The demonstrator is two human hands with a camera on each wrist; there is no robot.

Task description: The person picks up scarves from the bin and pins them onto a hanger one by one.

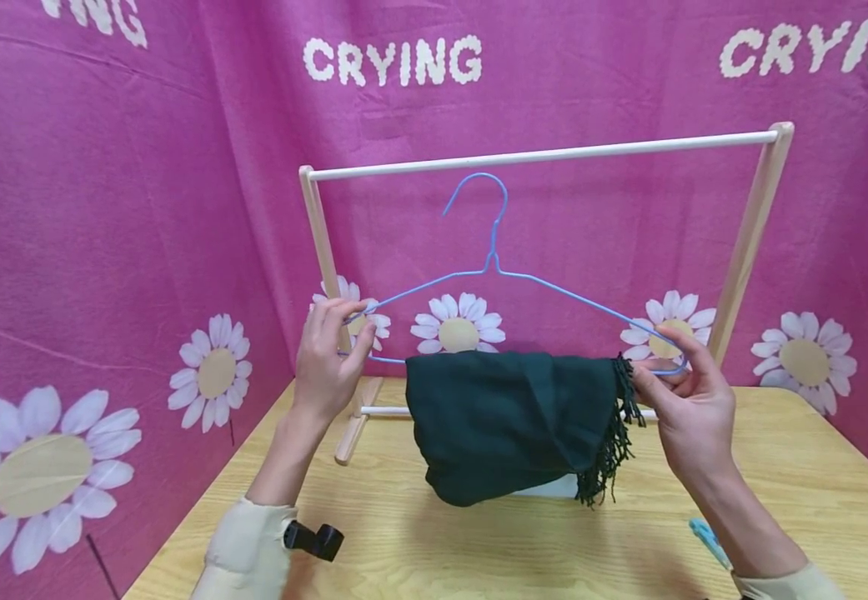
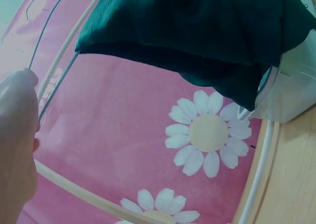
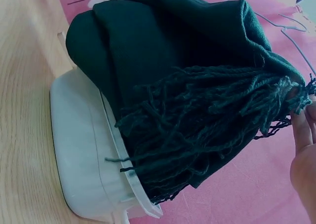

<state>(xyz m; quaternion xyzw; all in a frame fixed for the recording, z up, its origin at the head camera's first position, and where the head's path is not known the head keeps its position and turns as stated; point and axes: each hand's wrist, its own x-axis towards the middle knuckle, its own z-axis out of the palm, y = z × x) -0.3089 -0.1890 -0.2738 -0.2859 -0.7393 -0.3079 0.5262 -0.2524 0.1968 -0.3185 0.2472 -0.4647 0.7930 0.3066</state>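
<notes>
A blue wire hanger (image 1: 546,285) is held up in front of the rack, its hook upward and just below the top rail. Over its bottom bar hangs a dark green scarf (image 1: 512,425) with a fringe (image 3: 207,115) at the right end. My left hand (image 1: 328,354) pinches the hanger's left corner between thumb and fingers. At the right corner, my right hand (image 1: 692,404) grips the wire, thumb close against the fringe. Behind the scarf, mostly hidden in the head view, a whitish plastic bin (image 3: 84,145) stands on the table, with the scarf overlapping its rim.
A garment rack with wooden posts (image 1: 752,242) and a white top rail (image 1: 546,155) stands at the back of the wooden table (image 1: 373,517). A light blue object (image 1: 709,542) lies by my right forearm. Pink cloth (image 1: 141,208) with daisies and lettering hangs around the table.
</notes>
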